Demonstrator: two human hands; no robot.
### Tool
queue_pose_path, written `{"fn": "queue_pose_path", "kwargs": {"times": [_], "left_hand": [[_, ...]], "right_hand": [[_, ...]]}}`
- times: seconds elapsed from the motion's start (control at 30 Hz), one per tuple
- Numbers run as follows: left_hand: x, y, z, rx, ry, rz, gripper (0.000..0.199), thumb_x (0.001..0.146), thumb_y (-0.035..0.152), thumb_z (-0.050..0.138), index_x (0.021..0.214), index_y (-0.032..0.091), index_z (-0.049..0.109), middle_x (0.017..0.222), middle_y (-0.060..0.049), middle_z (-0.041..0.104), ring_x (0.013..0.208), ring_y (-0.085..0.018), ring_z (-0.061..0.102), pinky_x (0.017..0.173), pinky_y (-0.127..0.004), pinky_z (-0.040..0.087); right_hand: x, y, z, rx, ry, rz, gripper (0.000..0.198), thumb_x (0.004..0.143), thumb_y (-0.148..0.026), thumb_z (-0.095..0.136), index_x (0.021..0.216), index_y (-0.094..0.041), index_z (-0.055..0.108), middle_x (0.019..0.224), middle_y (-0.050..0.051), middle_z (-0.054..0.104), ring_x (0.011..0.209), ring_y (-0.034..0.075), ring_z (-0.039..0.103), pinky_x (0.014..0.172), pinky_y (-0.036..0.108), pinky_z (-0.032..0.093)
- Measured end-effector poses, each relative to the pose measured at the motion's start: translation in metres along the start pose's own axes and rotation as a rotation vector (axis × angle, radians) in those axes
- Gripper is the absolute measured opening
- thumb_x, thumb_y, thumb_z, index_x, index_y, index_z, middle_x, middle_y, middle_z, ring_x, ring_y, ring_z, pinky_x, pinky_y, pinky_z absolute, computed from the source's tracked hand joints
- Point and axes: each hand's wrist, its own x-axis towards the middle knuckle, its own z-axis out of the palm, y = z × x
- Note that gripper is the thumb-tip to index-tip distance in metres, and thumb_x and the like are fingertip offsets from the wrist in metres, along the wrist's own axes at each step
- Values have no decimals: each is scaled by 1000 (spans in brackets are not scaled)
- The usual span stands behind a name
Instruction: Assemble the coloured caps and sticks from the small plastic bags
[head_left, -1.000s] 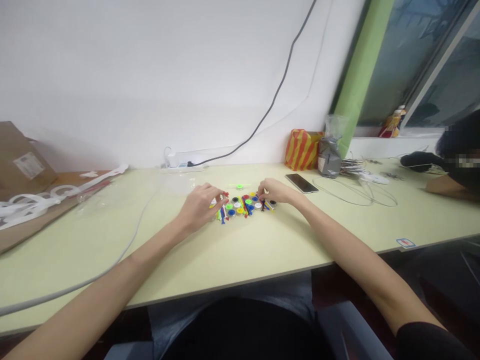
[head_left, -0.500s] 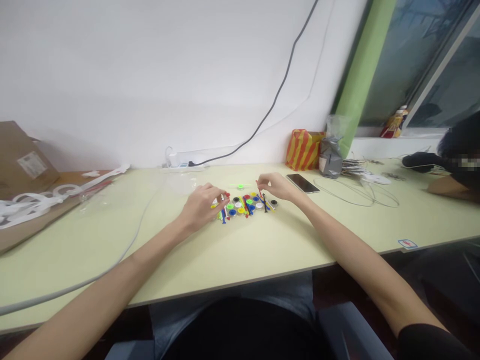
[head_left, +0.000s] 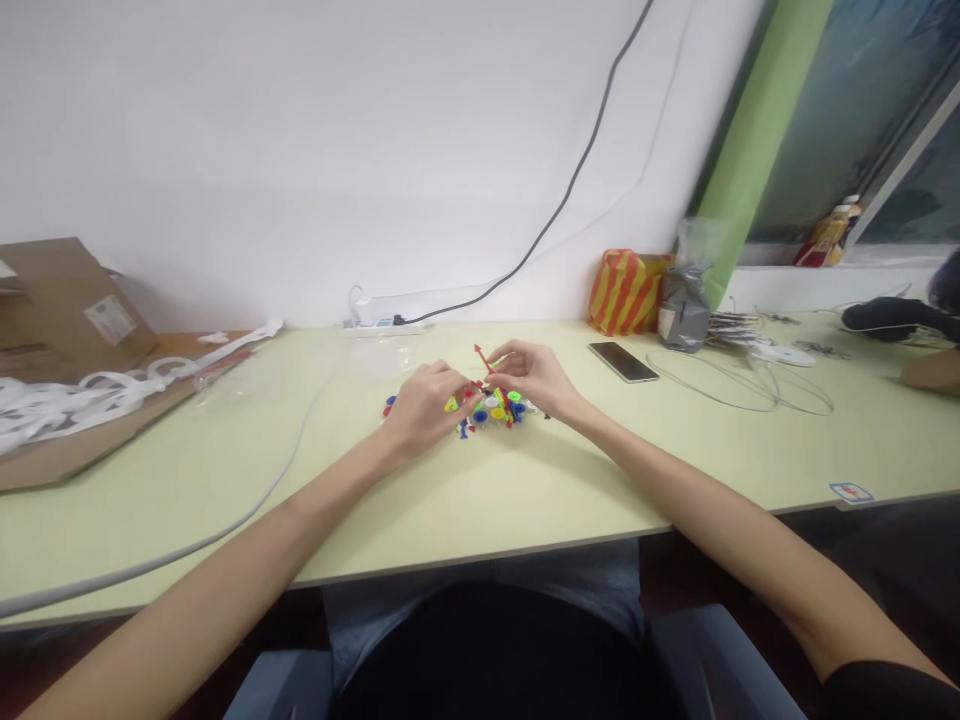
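Observation:
My left hand (head_left: pixel 431 405) is closed in a pinch, with a small red plastic piece (head_left: pixel 478 384) at its fingertips. Just beside it, my right hand (head_left: pixel 536 378) pinches a thin red arrow-shaped stick (head_left: pixel 482 358), its pointed head tilted up and to the left. The fingertips of both hands nearly meet. Below them on the table lies a cluster of small round discs in several colours, among them a yellow disc (head_left: pixel 498 414) and a blue disc (head_left: pixel 481 417). Small coloured sticks lie among the discs. My hands hide part of the cluster.
Behind the hands, a power strip (head_left: pixel 382 324) lies against the wall. To the right are a phone (head_left: pixel 624 362), a striped bag (head_left: pixel 624 292), a grey pouch (head_left: pixel 682 312) and loose wires. A cardboard box (head_left: pixel 75 310) and white strips stand left, near a grey cable (head_left: pixel 247 510).
My right hand has moved left with the red stick, bringing it to the red piece in my left hand. The view has shifted slightly left.

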Motion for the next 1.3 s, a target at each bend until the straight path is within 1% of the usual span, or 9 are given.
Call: {"fn": "queue_pose_path", "kwargs": {"times": [0.17,0.37,0.53,0.7,0.83,0.97,1.1,1.2,1.3], "left_hand": [[0,2,0,-23,-9,-6,28,98,42,54,89,20,70,79,-5,72,83,-22,61,77,-37,45],[-2,1,1,-36,-14,5,28,98,42,54,100,21,73,82,-5,74,87,-22,63,82,-39,46],[-2,1,2,-30,23,10,30,97,44,55,95,20,74,80,-6,74,80,-22,62,77,-38,46],[-5,3,5,-181,92,-91,31,95,48,59,99,21,76,81,-4,73,74,-18,62,73,-33,47],[-5,10,4,-425,95,-229,32,91,51,65,92,21,77,75,-2,72,67,-16,61,66,-30,47],[-2,19,-3,-561,96,-283,32,90,49,64,86,20,77,84,-3,74,72,-16,62,64,-28,47],[0,24,-10,-652,73,-322,42,93,50,59,74,16,73,69,-2,67,65,-15,57,58,-25,44],[1,25,-10,-722,71,-328,47,94,49,59,63,14,68,63,-2,63,64,-14,57,59,-24,45],[2,23,-9,-792,86,-347,49,93,50,59,61,14,66,61,-3,63,65,-15,58,61,-24,47]], "right_hand": [[-5,2,5,-40,13,-42,27,74,-37,81,85,-15,71,85,7,76,79,20,73,76,32,59],[-6,3,9,-8,38,-42,29,70,-40,83,80,-16,70,80,5,75,74,19,70,72,31,57],[-6,1,11,43,65,-24,25,71,-37,83,78,-16,72,80,6,75,76,20,70,71,31,56],[-8,0,12,55,73,-52,25,75,-39,80,82,-15,75,80,6,75,75,19,69,70,30,55],[-10,0,14,45,60,-76,29,77,-43,79,86,-16,74,83,6,74,73,17,67,66,29,53],[-11,-3,14,1,55,-121,30,81,-46,76,88,-17,74,89,7,73,79,18,67,69,29,53],[-14,-12,13,-102,22,-239,26,87,-42,72,97,-18,73,98,7,70,90,19,67,71,28,53],[-16,-20,12,-182,-6,-334,24,90,-39,69,104,-20,71,102,7,67,91,18,65,71,29,53],[-17,-23,11,-282,-48,-411,27,90,-35,70,113,-22,67,105,7,65,92,18,63,70,29,52]]}}
